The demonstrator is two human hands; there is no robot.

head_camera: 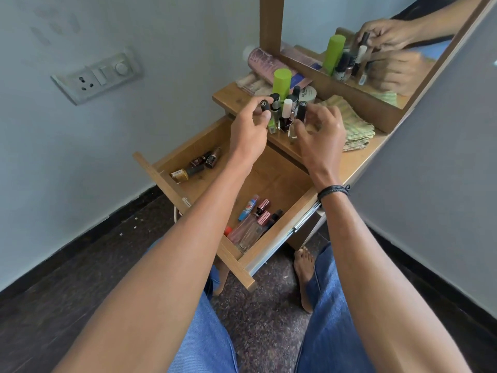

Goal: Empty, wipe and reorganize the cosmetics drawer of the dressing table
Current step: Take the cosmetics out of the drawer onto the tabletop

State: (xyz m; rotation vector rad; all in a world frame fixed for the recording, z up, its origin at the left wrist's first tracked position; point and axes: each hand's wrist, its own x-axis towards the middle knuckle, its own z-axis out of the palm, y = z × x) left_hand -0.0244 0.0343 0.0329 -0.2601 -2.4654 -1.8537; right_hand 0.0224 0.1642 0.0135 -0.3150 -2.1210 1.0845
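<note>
**A:** Entry one, the drawer?

**B:** Drawer (pixel 161 179): pulled fully open below the dressing table (pixel 360 160). Three small dark bottles (pixel 197 164) lie in its far left corner. Several slim glass bottles (pixel 251 227) lie side by side in the near right corner.

**A:** Tabletop stock?

**B:** A cluster of polish bottles (pixel 285 117) stands upright at the near edge. A green cylinder (pixel 282 80) is just behind it and a striped cloth (pixel 352 125) is folded to the right. The mirror (pixel 376 49) stands at the far side.

**A:** Hands?

**B:** Left hand (pixel 248 127): thumb and fingertips pinch a black-capped bottle (pixel 265 106), upright at the cluster's left side. Right hand (pixel 321 138): fingers curled in close at the cluster's right side. They may be touching a bottle, but I cannot tell whether they grip one.
</note>
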